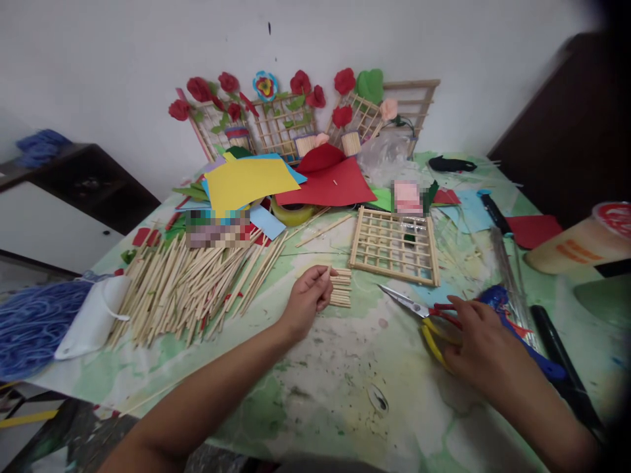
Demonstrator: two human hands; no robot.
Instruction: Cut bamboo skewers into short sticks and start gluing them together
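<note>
My left hand (pixel 309 295) is closed in a pinch at mid-table, a small pale tip of what looks like a short wooden stick showing between thumb and forefinger. Right beside it lies a row of short cut sticks (pixel 341 289), their left ends partly hidden by my fingers. My right hand (pixel 476 335) grips the scissors (pixel 407 302) by their red and yellow handles. The blades point left and look nearly closed. Just beyond them a small wooden stick lattice (pixel 394 246) lies on the table.
A big pile of wooden sticks (pixel 197 282) covers the left, near blue yarn (pixel 39 322). Yellow paper (pixel 251 180), red paper (pixel 330 184) and tape (pixel 293 213) lie behind. Lattices with paper flowers (pixel 300 82) lean on the wall. A drink cup (pixel 586 240) and glue gun (pixel 522 341) are right.
</note>
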